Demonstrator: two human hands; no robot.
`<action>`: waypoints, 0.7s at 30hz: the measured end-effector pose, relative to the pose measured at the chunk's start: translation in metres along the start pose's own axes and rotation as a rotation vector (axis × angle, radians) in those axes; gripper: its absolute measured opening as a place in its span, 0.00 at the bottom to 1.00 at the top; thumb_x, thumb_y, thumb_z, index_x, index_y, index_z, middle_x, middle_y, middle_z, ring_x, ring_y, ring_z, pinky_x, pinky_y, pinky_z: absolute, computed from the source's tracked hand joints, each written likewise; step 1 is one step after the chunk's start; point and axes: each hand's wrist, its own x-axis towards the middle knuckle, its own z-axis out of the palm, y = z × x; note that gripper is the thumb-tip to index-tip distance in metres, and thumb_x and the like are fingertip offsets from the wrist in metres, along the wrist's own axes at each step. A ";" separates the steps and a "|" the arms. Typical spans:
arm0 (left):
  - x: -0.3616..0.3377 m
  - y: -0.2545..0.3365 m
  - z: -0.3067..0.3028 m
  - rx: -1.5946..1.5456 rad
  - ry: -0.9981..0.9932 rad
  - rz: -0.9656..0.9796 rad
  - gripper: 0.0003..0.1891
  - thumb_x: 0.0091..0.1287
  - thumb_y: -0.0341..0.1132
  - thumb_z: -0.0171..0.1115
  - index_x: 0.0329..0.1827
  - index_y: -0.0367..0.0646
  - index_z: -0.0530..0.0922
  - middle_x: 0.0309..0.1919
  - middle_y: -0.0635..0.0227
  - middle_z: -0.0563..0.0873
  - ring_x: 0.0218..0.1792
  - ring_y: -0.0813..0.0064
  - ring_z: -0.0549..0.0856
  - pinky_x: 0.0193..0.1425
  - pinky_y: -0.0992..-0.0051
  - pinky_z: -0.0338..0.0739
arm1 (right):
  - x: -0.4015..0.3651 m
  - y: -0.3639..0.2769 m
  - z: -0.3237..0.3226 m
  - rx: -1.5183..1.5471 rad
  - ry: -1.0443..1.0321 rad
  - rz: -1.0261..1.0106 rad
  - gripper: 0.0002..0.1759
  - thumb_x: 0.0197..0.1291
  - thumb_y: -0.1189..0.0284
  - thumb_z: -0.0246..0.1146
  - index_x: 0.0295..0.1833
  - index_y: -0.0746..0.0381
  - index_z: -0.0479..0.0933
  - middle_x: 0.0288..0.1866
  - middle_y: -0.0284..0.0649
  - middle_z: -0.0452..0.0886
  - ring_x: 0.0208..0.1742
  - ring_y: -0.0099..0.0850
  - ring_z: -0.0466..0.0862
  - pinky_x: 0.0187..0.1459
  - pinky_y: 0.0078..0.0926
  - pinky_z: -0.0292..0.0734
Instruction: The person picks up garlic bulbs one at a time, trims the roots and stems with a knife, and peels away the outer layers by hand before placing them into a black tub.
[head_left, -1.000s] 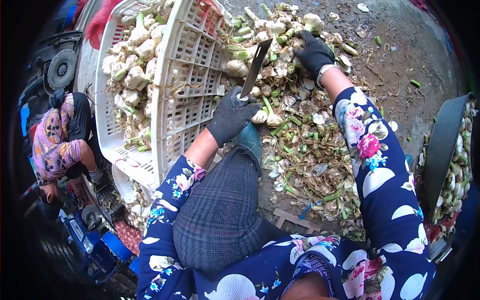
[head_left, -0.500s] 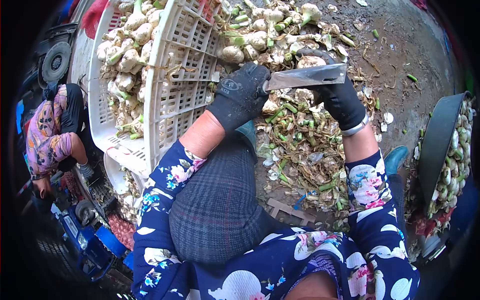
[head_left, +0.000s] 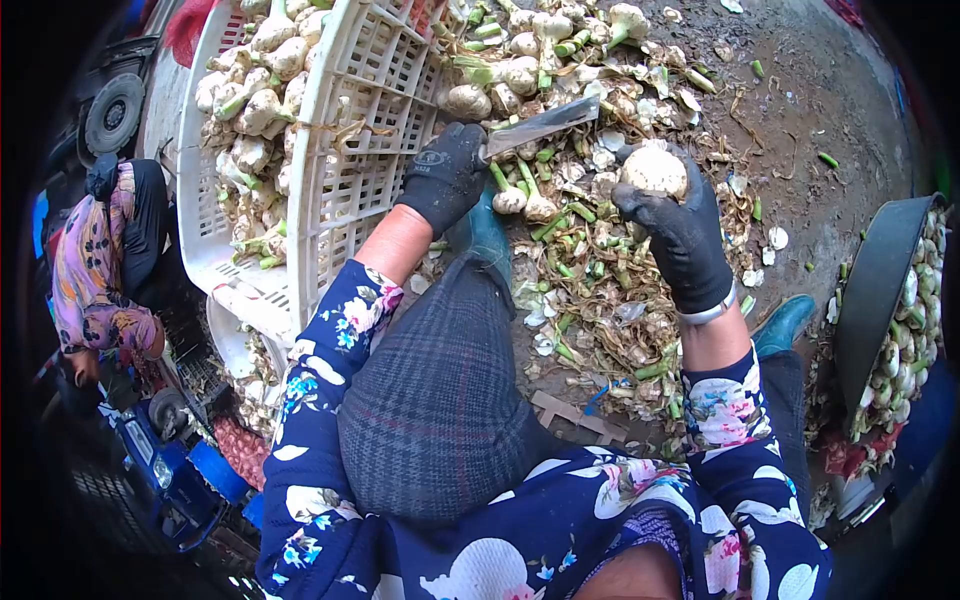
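Centrally, garlic bulb: The round, cream-white garlic bulb (head_left: 654, 171) sits in the right hand, above the littered ground.
Right hand: Its black-gloved fingers (head_left: 700, 240) are parted to the bulb's width and curled around its sides.
Handling: The bulb looks firm and fairly light, its papery skin likely to flake or slip; the widest part appears the surest hold.
Left hand: Black-gloved fingers (head_left: 445, 180) close around the mostly hidden handle of a broad, gray metal knife (head_left: 545, 125), its blade apart from the bulb.
Ground: Stemmed garlic heads (head_left: 515, 75) lie beyond the knife; green-and-tan trimmings (head_left: 610, 290) spread below.
Crate and tub: A white, slatted plastic crate (head_left: 303, 200) holds garlic at left; a dark-green, round tub (head_left: 872, 290) stands tilted at far right.
Bystander: A person in a purple patterned top (head_left: 95, 260) bends at far left.
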 end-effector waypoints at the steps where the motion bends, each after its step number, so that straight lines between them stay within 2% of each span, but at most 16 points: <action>1: -0.002 -0.001 0.002 -0.023 0.010 -0.025 0.09 0.52 0.31 0.59 0.36 0.41 0.71 0.32 0.55 0.74 0.37 0.51 0.75 0.42 0.60 0.70 | -0.002 0.000 0.000 0.005 0.036 0.004 0.28 0.39 0.76 0.65 0.51 0.70 0.68 0.35 0.40 0.81 0.35 0.27 0.83 0.39 0.22 0.77; 3: -0.002 0.008 0.006 -0.116 0.018 -0.025 0.10 0.53 0.32 0.61 0.35 0.40 0.72 0.30 0.56 0.75 0.36 0.55 0.76 0.41 0.64 0.71 | 0.011 0.000 -0.015 -0.537 -0.008 -0.101 0.28 0.41 0.73 0.66 0.51 0.69 0.68 0.37 0.40 0.81 0.37 0.27 0.83 0.40 0.23 0.78; 4: -0.001 0.014 0.006 -0.246 -0.060 -0.121 0.11 0.52 0.33 0.62 0.35 0.40 0.72 0.30 0.58 0.76 0.35 0.60 0.77 0.40 0.67 0.71 | 0.011 0.000 -0.019 -0.470 0.017 -0.122 0.29 0.44 0.72 0.66 0.53 0.67 0.67 0.37 0.39 0.81 0.38 0.28 0.82 0.41 0.25 0.77; 5: -0.005 0.021 0.006 -0.380 -0.145 -0.225 0.12 0.52 0.34 0.64 0.35 0.40 0.73 0.30 0.61 0.76 0.33 0.65 0.78 0.40 0.70 0.72 | 0.011 -0.001 -0.024 -0.097 0.000 0.000 0.28 0.47 0.71 0.66 0.55 0.64 0.66 0.37 0.38 0.80 0.37 0.27 0.81 0.38 0.24 0.77; 6: -0.009 0.032 0.003 -0.790 -0.172 -0.357 0.13 0.51 0.35 0.67 0.35 0.40 0.74 0.30 0.67 0.77 0.32 0.76 0.78 0.38 0.75 0.72 | 0.010 -0.001 -0.031 0.012 0.017 0.053 0.27 0.49 0.71 0.65 0.55 0.64 0.66 0.36 0.37 0.80 0.35 0.27 0.80 0.36 0.23 0.77; 9: -0.006 0.048 -0.010 -0.937 -0.206 -0.437 0.12 0.51 0.34 0.67 0.34 0.41 0.75 0.31 0.70 0.78 0.31 0.82 0.77 0.36 0.78 0.72 | 0.011 0.002 -0.028 0.225 0.041 0.110 0.22 0.52 0.71 0.62 0.53 0.63 0.67 0.35 0.36 0.78 0.31 0.26 0.79 0.31 0.21 0.76; 10: -0.004 0.047 -0.011 -0.767 -0.174 -0.247 0.12 0.53 0.32 0.67 0.36 0.41 0.74 0.31 0.71 0.78 0.32 0.84 0.77 0.37 0.79 0.73 | 0.011 0.006 -0.024 0.330 0.058 0.128 0.19 0.54 0.70 0.61 0.51 0.63 0.69 0.35 0.36 0.78 0.30 0.25 0.78 0.28 0.20 0.74; 11: -0.003 0.050 -0.013 -0.762 -0.169 -0.248 0.12 0.53 0.32 0.67 0.36 0.41 0.74 0.31 0.71 0.78 0.32 0.84 0.77 0.37 0.79 0.73 | 0.015 0.012 -0.022 0.333 0.051 0.126 0.19 0.54 0.70 0.61 0.51 0.63 0.69 0.35 0.36 0.78 0.30 0.25 0.78 0.28 0.20 0.74; 13: 0.000 0.059 -0.014 -1.083 -0.118 -0.321 0.12 0.54 0.30 0.65 0.40 0.40 0.73 0.31 0.71 0.79 0.33 0.84 0.77 0.38 0.79 0.74 | 0.023 0.020 -0.012 0.411 0.059 0.163 0.12 0.57 0.69 0.58 0.46 0.62 0.73 0.32 0.36 0.77 0.27 0.24 0.75 0.25 0.21 0.69; 14: 0.000 0.052 -0.004 -0.958 -0.053 -0.181 0.14 0.54 0.29 0.65 0.41 0.40 0.73 0.30 0.71 0.79 0.33 0.83 0.78 0.39 0.80 0.74 | 0.022 0.025 -0.005 0.477 0.015 0.134 0.11 0.57 0.67 0.58 0.43 0.61 0.75 0.32 0.35 0.76 0.25 0.23 0.73 0.24 0.20 0.66; 15: -0.006 0.037 0.010 -0.956 -0.050 -0.192 0.14 0.54 0.29 0.65 0.41 0.40 0.73 0.30 0.71 0.79 0.33 0.83 0.78 0.39 0.80 0.74 | 0.016 0.018 0.006 0.393 -0.056 0.088 0.13 0.57 0.66 0.58 0.45 0.61 0.74 0.31 0.35 0.76 0.24 0.22 0.72 0.24 0.20 0.66; 17: -0.010 0.009 0.028 -0.659 -0.192 -0.314 0.13 0.54 0.30 0.65 0.41 0.40 0.73 0.30 0.71 0.78 0.33 0.84 0.77 0.38 0.80 0.74 | 0.007 0.003 0.017 0.561 -0.119 0.136 0.13 0.56 0.67 0.58 0.45 0.62 0.75 0.29 0.34 0.75 0.23 0.19 0.70 0.23 0.18 0.65; 18: -0.017 0.011 0.024 -0.721 -0.159 -0.369 0.12 0.53 0.34 0.62 0.38 0.39 0.74 0.28 0.65 0.80 0.33 0.76 0.79 0.41 0.74 0.73 | 0.008 -0.003 0.018 0.485 -0.038 0.129 0.14 0.57 0.66 0.57 0.45 0.62 0.74 0.28 0.33 0.75 0.22 0.18 0.68 0.23 0.14 0.63; 19: -0.020 0.014 0.021 -0.800 -0.183 -0.448 0.15 0.54 0.36 0.62 0.41 0.39 0.73 0.29 0.66 0.80 0.33 0.74 0.79 0.41 0.72 0.73 | 0.015 0.003 0.021 0.450 0.009 0.053 0.15 0.59 0.64 0.57 0.45 0.63 0.74 0.29 0.33 0.75 0.21 0.16 0.68 0.22 0.11 0.61; 20: -0.022 0.013 0.020 -0.777 -0.196 -0.465 0.15 0.54 0.36 0.62 0.42 0.39 0.73 0.30 0.66 0.80 0.34 0.74 0.79 0.41 0.72 0.73 | 0.020 -0.001 0.021 0.201 -0.090 0.052 0.21 0.60 0.61 0.57 0.52 0.64 0.70 0.32 0.34 0.76 0.23 0.16 0.71 0.22 0.12 0.66; 21: -0.019 0.010 0.020 -0.752 -0.196 -0.474 0.16 0.54 0.36 0.62 0.43 0.39 0.73 0.31 0.66 0.80 0.35 0.74 0.79 0.41 0.72 0.73 | 0.020 -0.014 0.042 0.064 -0.193 -0.025 0.27 0.62 0.58 0.55 0.60 0.63 0.63 0.41 0.41 0.77 0.31 0.21 0.76 0.29 0.18 0.71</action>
